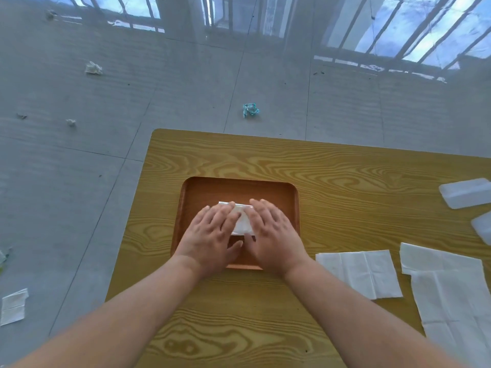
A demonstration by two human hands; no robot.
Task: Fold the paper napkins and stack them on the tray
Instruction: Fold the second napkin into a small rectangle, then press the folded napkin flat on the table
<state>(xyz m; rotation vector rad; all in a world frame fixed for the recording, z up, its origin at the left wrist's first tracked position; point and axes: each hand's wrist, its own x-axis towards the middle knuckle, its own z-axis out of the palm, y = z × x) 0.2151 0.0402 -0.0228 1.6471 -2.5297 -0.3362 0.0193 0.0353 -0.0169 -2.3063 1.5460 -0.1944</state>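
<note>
As left hand (210, 236), right hand (273, 235) press napkin (243, 223)

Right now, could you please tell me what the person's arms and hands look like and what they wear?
The left hand and the right hand are bare: no gloves, no rings that I can make out. Both arms are bare too, no sleeve in view, and neither wrist carries a watch or bracelet.

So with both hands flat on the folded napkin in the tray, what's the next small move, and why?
Probably lift the left hand and right hand off the folded napkin and reach for the nearest unfolded napkin, right of the tray: the folded one already lies inside.
</note>
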